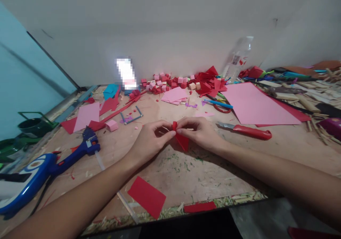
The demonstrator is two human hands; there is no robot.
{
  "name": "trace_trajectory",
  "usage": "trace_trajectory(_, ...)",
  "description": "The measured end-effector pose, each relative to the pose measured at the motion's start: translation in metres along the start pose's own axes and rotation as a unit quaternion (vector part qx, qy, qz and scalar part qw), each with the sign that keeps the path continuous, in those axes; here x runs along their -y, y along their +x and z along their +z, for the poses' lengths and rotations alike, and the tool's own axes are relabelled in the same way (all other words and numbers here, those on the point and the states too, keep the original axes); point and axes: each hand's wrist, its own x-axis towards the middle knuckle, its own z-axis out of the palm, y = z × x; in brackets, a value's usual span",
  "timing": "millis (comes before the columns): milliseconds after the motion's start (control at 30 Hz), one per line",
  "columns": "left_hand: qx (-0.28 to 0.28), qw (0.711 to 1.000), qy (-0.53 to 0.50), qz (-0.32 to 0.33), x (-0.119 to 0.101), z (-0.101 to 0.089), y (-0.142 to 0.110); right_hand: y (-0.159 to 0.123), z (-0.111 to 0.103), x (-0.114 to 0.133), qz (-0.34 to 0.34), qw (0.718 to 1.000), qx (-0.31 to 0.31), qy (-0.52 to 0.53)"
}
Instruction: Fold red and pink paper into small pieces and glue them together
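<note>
A small piece of red paper (183, 142) is pinched between both hands above the middle of the table. My left hand (157, 136) grips its left side with thumb and fingers closed. On the other side, my right hand (197, 131) holds it the same way, with the two thumbs almost meeting. A narrow bit of the paper sticks up between the fingertips, and a pointed part hangs below; the exact fold is hidden by the fingers. Closer to the table's front edge lies a flat red paper rectangle (147, 197).
A blue glue gun (89, 144) lies at left, near a pink paper cube (112, 125). Right of my hands is a red-handled knife (252, 131). Pink sheets (259, 104), scissors (222, 108), several small paper cubes (165, 82), a clear bottle (236, 63) and a lit phone (126, 73) are behind.
</note>
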Motion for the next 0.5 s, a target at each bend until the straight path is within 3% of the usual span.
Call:
trace_trajectory(333,0.015,0.998,-0.057,-0.028,-0.0022,0.0013,-0.0024,-0.0006,-0.0022,0.0014,0.049,0.998,-0.018,0.047)
trace_trajectory(500,-0.001,1.0,-0.013,-0.004,0.0004,0.0025,-0.0018,-0.0028,0.0013,0.0001,0.054,0.997,-0.025,0.038)
